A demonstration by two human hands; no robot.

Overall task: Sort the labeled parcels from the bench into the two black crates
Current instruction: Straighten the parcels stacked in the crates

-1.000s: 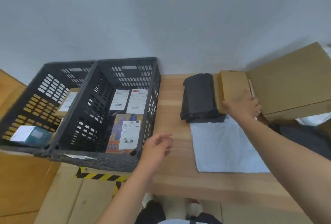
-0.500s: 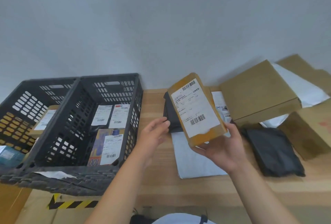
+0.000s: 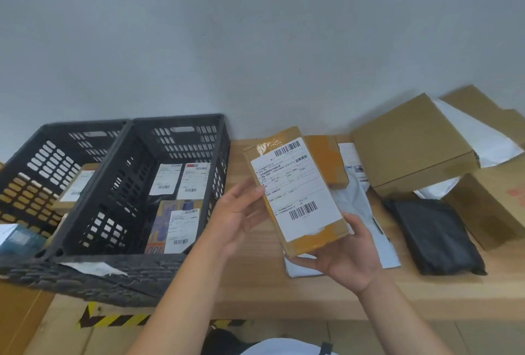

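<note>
Both hands, left hand (image 3: 238, 212) and right hand (image 3: 345, 258), grip one brown parcel (image 3: 315, 241), label (image 3: 295, 187) up; next, I think, it goes into a black crate (image 3: 119, 269)

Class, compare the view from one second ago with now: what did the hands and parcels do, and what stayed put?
The right hand gripped the labeled brown parcel that lay on the bench and lifted it toward the person, label now showing. The left hand, free before, now holds its left edge. The black crates and the large cardboard box stayed put.
</note>
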